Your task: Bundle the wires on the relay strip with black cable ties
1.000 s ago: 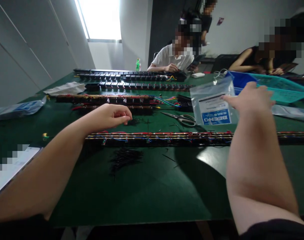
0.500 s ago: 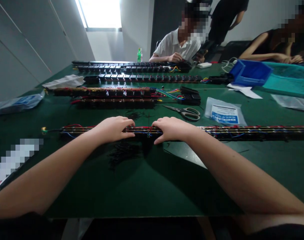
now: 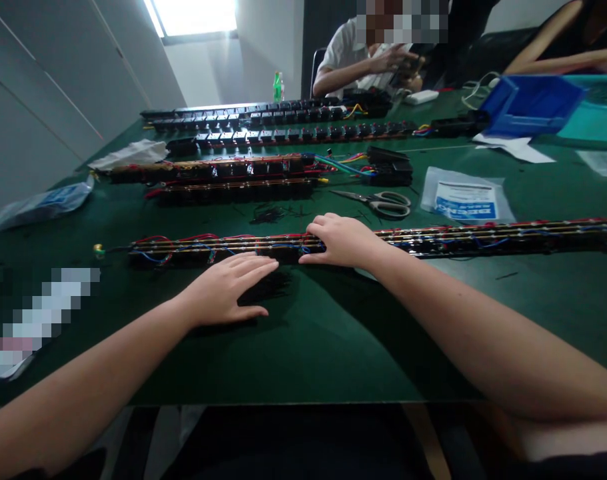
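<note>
A long black bar (image 3: 223,245) with metal rods and red and blue wires along its top lies across the table in front of me. My right hand (image 3: 340,243) grips it near the middle, fingers over the far side and thumb at the near side. My left hand (image 3: 228,287) is open, fingers stretched out and thumb apart, just on the near side of the bar. Under and beside its fingers is a pile of thin black strips (image 3: 276,285), perhaps cable ties, partly covered by the hand.
Scissors (image 3: 383,202) and more thin black strips (image 3: 268,213) lie beyond the bar. Several similar wired bars (image 3: 233,170) are farther back. A plastic packet (image 3: 466,197), a blue bin (image 3: 528,107) and a turquoise basket (image 3: 593,113) stand right. People sit opposite.
My left hand has let go of the bar, moved toward me and spread over the pile of black strips. My right hand stays on the bar. The view has tilted down.
</note>
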`<state>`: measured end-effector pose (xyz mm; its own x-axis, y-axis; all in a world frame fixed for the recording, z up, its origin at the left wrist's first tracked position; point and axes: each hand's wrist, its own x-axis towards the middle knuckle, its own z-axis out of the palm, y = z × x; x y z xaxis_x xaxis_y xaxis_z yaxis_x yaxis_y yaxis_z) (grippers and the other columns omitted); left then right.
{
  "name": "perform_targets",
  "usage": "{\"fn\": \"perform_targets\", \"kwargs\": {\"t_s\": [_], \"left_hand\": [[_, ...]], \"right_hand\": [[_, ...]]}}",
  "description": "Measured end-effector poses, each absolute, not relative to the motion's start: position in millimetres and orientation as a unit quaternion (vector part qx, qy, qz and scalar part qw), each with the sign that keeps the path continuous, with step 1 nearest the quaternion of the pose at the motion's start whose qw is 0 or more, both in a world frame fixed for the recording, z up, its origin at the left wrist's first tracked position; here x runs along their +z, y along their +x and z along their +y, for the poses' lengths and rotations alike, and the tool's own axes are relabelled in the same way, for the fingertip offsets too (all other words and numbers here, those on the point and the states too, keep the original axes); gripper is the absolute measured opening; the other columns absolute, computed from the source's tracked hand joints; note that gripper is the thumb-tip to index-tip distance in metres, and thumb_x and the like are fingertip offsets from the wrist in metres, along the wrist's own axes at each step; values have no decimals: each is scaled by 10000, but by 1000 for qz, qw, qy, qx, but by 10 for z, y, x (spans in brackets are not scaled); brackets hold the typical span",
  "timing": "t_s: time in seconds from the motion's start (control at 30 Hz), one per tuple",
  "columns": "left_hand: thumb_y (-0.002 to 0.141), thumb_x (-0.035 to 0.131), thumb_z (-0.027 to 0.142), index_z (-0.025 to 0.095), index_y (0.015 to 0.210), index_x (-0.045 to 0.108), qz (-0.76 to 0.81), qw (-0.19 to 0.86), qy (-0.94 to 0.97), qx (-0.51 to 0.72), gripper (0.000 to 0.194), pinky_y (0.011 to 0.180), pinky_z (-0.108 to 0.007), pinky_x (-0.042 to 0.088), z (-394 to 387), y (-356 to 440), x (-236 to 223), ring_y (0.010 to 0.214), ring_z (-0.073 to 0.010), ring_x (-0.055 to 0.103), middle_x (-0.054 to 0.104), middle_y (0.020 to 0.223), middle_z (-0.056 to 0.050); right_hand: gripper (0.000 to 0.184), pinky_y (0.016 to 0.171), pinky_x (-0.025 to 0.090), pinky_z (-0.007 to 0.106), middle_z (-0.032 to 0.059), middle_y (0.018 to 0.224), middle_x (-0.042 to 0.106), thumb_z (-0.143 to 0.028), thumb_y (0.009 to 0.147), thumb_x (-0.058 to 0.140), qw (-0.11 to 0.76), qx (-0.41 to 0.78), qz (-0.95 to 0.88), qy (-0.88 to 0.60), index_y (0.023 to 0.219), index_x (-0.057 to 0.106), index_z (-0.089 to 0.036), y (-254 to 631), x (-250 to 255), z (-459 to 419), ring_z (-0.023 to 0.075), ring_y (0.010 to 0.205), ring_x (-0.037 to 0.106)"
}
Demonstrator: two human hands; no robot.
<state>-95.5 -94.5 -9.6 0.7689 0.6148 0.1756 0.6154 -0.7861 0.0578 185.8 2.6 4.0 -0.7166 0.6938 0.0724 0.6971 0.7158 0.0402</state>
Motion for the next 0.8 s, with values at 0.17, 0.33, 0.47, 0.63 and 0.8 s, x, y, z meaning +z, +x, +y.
{"fn": "perform_targets", "kwargs": {"t_s": [0.17,0.33,0.47,0.63,0.8], "left_hand": [[934,534,536,182,1458,419,-390,-14,-911,-136,643,1119,-435,439,-1017,-1074,-127,1310,-267,525,559,1420,-124],[917,497,624,242,1574,177,-392,-83,-916,-8,825,1210,-490,322,-1002,-1036,-199,1506,-303,251,228,1640,-81],[943,443,620,228,1587,82,-395,-75,-916,9,837,1252,-482,236,-1048,-964,-252,1545,-278,116,89,1666,-63],[982,409,550,238,1586,79,-367,-89,-926,9,755,1268,-412,212,-1176,-824,-260,1533,-208,188,154,1655,-41],[1013,387,416,180,1554,250,-328,-106,-939,-21,606,1254,-408,243,-1076,-602,-248,1507,-214,269,282,1620,-74]], "right_hand": [[604,755,435,347,131,1096,660,-724,849,508,33,-33,-927,-371,1041,630,-164,1863,35,25,289,1020,593],[624,779,442,349,126,1111,659,-729,862,479,37,-45,-928,-368,1076,626,-161,1870,27,9,282,1029,594],[621,785,450,351,119,1091,664,-730,854,495,40,-51,-928,-367,1064,630,-162,1875,12,19,274,1010,600],[589,779,449,350,112,1086,666,-701,897,445,44,-60,-929,-363,1060,629,-166,1875,3,23,269,1004,604],[536,765,434,341,116,1068,669,-649,934,423,40,-66,-929,-362,1033,630,-164,1869,17,5,263,993,598]]}}
